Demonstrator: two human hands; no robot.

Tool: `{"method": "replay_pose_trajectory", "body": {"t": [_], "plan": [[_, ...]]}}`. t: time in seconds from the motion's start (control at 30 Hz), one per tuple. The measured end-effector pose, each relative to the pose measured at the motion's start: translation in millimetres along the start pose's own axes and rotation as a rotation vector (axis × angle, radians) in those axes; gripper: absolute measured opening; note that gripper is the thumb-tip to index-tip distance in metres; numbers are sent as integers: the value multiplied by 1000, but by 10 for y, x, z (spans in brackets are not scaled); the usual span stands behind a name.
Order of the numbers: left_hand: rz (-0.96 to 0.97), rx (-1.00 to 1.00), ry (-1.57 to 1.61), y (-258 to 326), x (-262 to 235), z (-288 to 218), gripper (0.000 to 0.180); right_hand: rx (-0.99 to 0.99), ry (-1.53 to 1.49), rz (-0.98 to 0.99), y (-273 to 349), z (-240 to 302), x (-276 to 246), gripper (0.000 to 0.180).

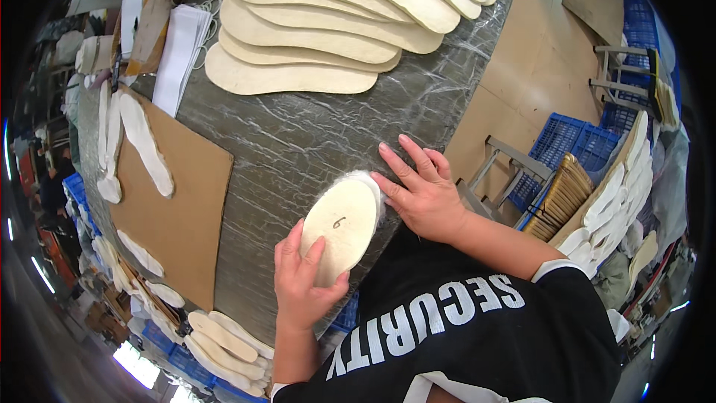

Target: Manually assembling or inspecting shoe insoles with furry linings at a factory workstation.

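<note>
An oval cream felt-like piece (339, 220) with a dark handwritten mark lies near the table's front edge. Beneath it, a fluffy white layer (367, 179) sticks out along the upper right edge. My left hand (304, 284) grips the lower left end of the oval piece, its fingers and thumb pressed on the surface and rim. At the right side, my right hand (432, 198) has its fingers stretched apart. Its lower fingertips touch the fluffy edge, and the others hover over the tabletop.
Large insole-shaped cream pieces (298, 75) overlap at the table's far side. Brown cardboard (186, 179) with white strips lies left, below white paper sheets (181, 49). To the right stand a metal-framed stool (514, 157), a straw broom (559, 198) and blue crates (570, 138).
</note>
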State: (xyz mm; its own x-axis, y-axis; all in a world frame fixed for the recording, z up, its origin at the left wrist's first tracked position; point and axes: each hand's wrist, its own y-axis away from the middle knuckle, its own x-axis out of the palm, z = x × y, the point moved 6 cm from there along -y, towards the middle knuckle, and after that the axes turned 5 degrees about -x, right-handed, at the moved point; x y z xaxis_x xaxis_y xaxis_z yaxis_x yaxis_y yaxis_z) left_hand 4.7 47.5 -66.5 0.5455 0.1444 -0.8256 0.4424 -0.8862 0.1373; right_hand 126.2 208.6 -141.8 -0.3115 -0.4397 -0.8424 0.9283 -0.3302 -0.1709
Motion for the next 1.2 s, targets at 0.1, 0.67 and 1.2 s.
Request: {"method": "replay_pose_trajectory", "body": {"t": [0.1,0.67,1.2], "plan": [[7,6,-13,-34,14,-11,62,12,2,-21,14,-9,2,44],[44,13,-42,-85,67,-19,62,29,30,-58,19,-13,-5,29],[102,7,-88,-135,113,-6,63,25,-15,-78,22,-31,-5,30]]}}
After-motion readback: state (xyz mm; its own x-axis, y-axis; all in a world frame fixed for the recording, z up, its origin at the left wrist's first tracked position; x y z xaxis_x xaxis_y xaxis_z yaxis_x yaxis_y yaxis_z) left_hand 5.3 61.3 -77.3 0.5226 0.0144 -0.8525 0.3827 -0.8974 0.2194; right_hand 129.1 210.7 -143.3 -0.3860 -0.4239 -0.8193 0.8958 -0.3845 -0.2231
